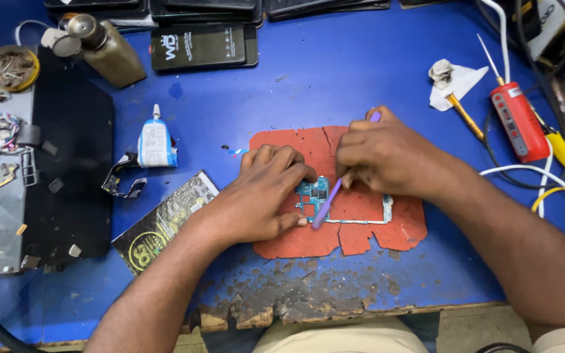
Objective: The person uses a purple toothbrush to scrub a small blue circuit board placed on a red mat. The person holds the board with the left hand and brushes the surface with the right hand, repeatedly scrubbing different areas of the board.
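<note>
A small blue-green circuit board (315, 193) in a thin metal frame lies on a cracked red mat (367, 225) in the middle of the blue bench. My left hand (259, 196) rests on the mat with its fingers pressing the board's left side. A slim purple tool (329, 199) is gripped in my right hand (387, 157), slanting down so its tip touches the board near my left thumb. The tool's other end pokes out above my right knuckles.
A white squeeze tube (155, 142) and a dark printed packet (165, 222) lie left of the mat. A black phone (204, 47) and a brass bottle (109, 51) sit at the back. A red device (519, 121), yellow-handled tools and white cables crowd the right. The bench's front edge (282, 307) is chipped.
</note>
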